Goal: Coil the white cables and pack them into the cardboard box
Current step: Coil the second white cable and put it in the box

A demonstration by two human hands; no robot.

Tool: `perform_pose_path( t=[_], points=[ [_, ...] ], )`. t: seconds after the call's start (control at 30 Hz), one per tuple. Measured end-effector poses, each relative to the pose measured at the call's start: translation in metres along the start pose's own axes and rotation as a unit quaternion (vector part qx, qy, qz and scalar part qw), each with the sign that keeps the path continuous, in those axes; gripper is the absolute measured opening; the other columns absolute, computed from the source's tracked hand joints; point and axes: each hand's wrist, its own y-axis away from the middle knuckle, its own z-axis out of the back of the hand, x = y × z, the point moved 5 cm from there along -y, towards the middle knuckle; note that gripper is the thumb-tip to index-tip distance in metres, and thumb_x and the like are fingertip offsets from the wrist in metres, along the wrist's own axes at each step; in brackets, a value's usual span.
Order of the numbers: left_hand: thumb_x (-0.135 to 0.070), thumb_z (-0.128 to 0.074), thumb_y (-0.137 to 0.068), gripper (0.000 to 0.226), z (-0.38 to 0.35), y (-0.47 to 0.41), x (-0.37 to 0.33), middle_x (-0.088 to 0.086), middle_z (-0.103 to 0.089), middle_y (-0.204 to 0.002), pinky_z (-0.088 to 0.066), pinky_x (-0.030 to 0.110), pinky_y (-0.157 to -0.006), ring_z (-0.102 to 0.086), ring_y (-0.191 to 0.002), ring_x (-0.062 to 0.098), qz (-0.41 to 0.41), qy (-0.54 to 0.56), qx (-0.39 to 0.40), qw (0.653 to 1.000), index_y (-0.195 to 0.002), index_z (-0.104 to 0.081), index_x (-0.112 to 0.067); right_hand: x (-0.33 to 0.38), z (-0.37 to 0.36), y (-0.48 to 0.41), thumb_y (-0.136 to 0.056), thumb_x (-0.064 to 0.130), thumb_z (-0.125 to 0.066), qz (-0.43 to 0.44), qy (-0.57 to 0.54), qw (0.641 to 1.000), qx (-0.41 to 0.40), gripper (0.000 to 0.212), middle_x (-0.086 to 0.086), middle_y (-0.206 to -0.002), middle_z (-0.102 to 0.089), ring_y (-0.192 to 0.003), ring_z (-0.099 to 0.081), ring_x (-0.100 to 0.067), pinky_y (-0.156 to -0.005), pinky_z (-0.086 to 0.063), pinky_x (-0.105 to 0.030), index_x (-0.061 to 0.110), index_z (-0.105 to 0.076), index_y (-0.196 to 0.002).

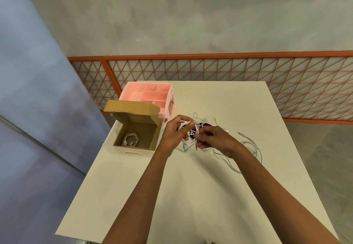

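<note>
An open cardboard box (pixel 152 142) stands at the table's left edge with its lid flap raised; one coiled white cable (pixel 130 139) lies inside it. Just right of the box, my left hand (pixel 174 133) grips a partly wound bundle of white cable (pixel 186 126). My right hand (pixel 215 138) pinches a strand of that same cable close to the bundle. More loose white cable (pixel 250 148) trails over the table to the right of my right hand, with a plug end (pixel 227 130) lying free.
A pink compartment organiser (pixel 150 95) stands behind the box. A dark purple object (pixel 205 125) lies under the cables. The white table (pixel 191 196) ends near the box on the left; an orange lattice railing (pixel 229 72) runs behind it.
</note>
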Motion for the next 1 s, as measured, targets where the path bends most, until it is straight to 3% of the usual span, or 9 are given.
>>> perform_pose_path(
  t=[0.13, 0.2, 0.33, 0.43, 0.63, 0.8, 0.9, 1.0],
  points=[
    [-0.02, -0.067, -0.087, 0.019, 0.006, 0.003, 0.016, 0.009, -0.071, -0.102, -0.052, 0.023, -0.073, -0.066, -0.085, 0.015, 0.017, 0.021, -0.035, 0.999, -0.105, -0.061, -0.017, -0.008, 0.003, -0.007, -0.091, 0.008, -0.061, 0.005, -0.01, 0.999, -0.043, 0.006, -0.01, -0.072, -0.063, -0.066, -0.065, -0.014, -0.066, -0.056, -0.02, 0.003, -0.061, -0.088],
    [-0.02, -0.066, -0.088, 0.019, 0.012, 0.006, 0.027, 0.01, -0.067, -0.105, -0.053, 0.023, -0.073, -0.063, -0.091, 0.019, 0.028, 0.016, -0.057, 0.998, -0.105, -0.059, -0.021, -0.012, 0.003, -0.011, -0.091, 0.007, -0.061, -0.001, -0.017, 0.998, -0.057, 0.007, -0.009, -0.073, -0.064, -0.064, -0.065, -0.012, -0.064, -0.055, -0.019, 0.001, -0.06, -0.092],
    [-0.005, -0.064, -0.088, 0.015, 0.023, 0.013, 0.044, 0.01, -0.063, -0.088, -0.055, 0.019, -0.064, -0.062, -0.08, 0.019, 0.043, 0.032, -0.097, 0.994, -0.093, -0.058, -0.017, -0.018, -0.005, -0.015, -0.091, 0.005, -0.06, -0.014, -0.027, 0.998, -0.062, 0.009, -0.007, -0.07, -0.064, -0.06, -0.064, -0.009, -0.062, -0.055, -0.018, 0.005, -0.059, -0.082],
    [-0.003, -0.064, -0.087, 0.013, 0.033, 0.02, 0.055, 0.009, -0.064, -0.084, -0.054, 0.017, -0.06, -0.062, -0.074, 0.015, 0.066, 0.042, -0.12, 0.99, -0.095, -0.058, -0.011, -0.028, -0.019, -0.021, -0.09, 0.006, -0.062, -0.03, -0.017, 0.997, -0.068, 0.004, -0.007, -0.072, -0.063, -0.065, -0.061, -0.012, -0.064, -0.055, -0.02, 0.003, -0.062, -0.086],
    [-0.004, -0.067, -0.085, 0.017, 0.068, 0.038, 0.088, 0.019, -0.067, -0.091, -0.059, 0.026, -0.069, -0.066, -0.078, 0.023, 0.123, 0.021, -0.196, 0.973, -0.1, -0.06, -0.003, -0.048, -0.055, -0.037, -0.082, 0.004, -0.071, -0.038, -0.003, 0.988, -0.152, 0.008, -0.009, -0.072, -0.065, -0.062, -0.062, -0.014, -0.055, -0.052, -0.016, 0.001, -0.066, -0.088],
    [-0.008, -0.071, -0.083, 0.021, 0.112, 0.047, 0.096, 0.012, -0.066, -0.091, -0.058, 0.021, -0.066, -0.066, -0.08, 0.022, 0.152, -0.04, -0.254, 0.954, -0.103, -0.064, -0.003, -0.053, -0.099, -0.057, -0.08, 0.005, -0.073, -0.052, 0.007, 0.984, -0.17, 0.013, -0.014, -0.079, -0.069, -0.068, -0.068, -0.023, -0.066, -0.058, -0.032, 0.006, -0.061, -0.085],
    [-0.006, -0.071, -0.082, 0.024, 0.14, 0.046, 0.091, 0.011, -0.064, -0.091, -0.058, 0.018, -0.063, -0.064, -0.082, 0.023, 0.15, -0.051, -0.292, 0.943, -0.105, -0.065, 0.001, -0.046, -0.123, -0.071, -0.088, 0.003, -0.062, -0.054, 0.009, 0.986, -0.156, 0.004, -0.013, -0.084, -0.07, -0.069, -0.068, -0.02, -0.069, -0.059, -0.03, 0.005, -0.064, -0.09],
    [-0.005, -0.072, -0.081, 0.023, 0.164, 0.037, 0.087, 0.012, -0.065, -0.087, -0.058, 0.019, -0.062, -0.065, -0.076, 0.022, 0.163, -0.05, -0.311, 0.935, -0.104, -0.067, 0.001, -0.037, -0.143, -0.087, -0.091, 0.006, -0.049, -0.049, 0.029, 0.99, -0.127, 0.02, -0.009, -0.093, -0.072, -0.083, -0.069, -0.024, -0.082, -0.058, -0.039, 0.016, -0.067, -0.092]
  ],
)
